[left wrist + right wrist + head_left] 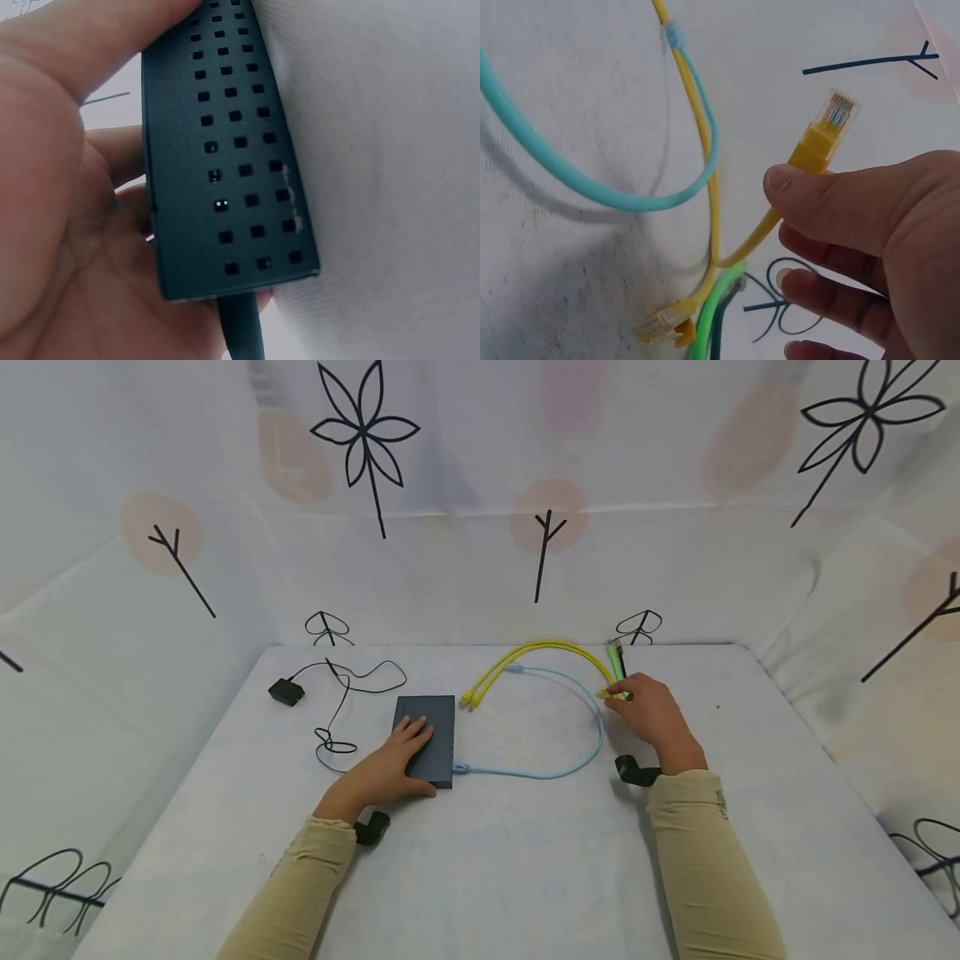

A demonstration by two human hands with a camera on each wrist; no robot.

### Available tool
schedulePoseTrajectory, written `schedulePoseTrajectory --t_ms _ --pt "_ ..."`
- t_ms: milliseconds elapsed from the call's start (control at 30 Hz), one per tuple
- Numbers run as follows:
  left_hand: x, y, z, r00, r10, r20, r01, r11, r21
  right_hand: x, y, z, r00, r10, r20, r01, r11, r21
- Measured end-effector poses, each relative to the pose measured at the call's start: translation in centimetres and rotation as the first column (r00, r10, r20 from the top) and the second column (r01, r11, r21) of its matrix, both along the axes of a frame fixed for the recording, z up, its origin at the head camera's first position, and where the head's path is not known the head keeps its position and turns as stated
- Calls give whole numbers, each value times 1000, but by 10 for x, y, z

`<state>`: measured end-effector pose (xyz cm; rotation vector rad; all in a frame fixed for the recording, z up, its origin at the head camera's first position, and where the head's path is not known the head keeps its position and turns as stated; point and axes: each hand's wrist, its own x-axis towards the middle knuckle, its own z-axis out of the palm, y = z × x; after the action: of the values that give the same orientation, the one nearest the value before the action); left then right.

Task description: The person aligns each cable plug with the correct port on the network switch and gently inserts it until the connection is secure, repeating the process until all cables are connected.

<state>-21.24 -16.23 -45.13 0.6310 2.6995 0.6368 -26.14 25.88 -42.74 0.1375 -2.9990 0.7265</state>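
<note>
A dark grey network box (442, 735) lies flat on the table, its vented side (232, 187) facing the left wrist camera. My left hand (386, 768) rests on it with fingers spread over the top and the thumb along the near edge. Right of it, my right hand (651, 714) pinches a yellow Ethernet cable (810, 154) just behind its clear plug, between thumb and index finger. The yellow cable's doubled loop (551, 645) arches across the table's back. A light blue Ethernet cable (598, 739) is plugged into the box's right side; its other plug (514, 668) lies loose.
A black power adapter (287, 692) sits at the back left, its thin tangled cord (330, 739) running to the box. Green (615, 660) and black (622, 658) cable ends lie just beyond the right hand. Printed white cloth walls (465, 568) stand behind and beside the table.
</note>
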Motion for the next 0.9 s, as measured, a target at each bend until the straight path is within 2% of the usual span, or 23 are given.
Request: schedulePoseTrajectory --t_ms 300,667,900 --pt "0 0 0 1000 2 -2 -2 1000 4 2 -11 4 1000 -11 2 11 998 -61" --pt "1 1 1 1000 4 0 -4 1000 4 3 -25 2 986 162 -38 -166 977 -137" --pt "1 1 1 1000 8 3 -8 1000 3 1 -39 -1 974 218 -60 -225 959 -170"
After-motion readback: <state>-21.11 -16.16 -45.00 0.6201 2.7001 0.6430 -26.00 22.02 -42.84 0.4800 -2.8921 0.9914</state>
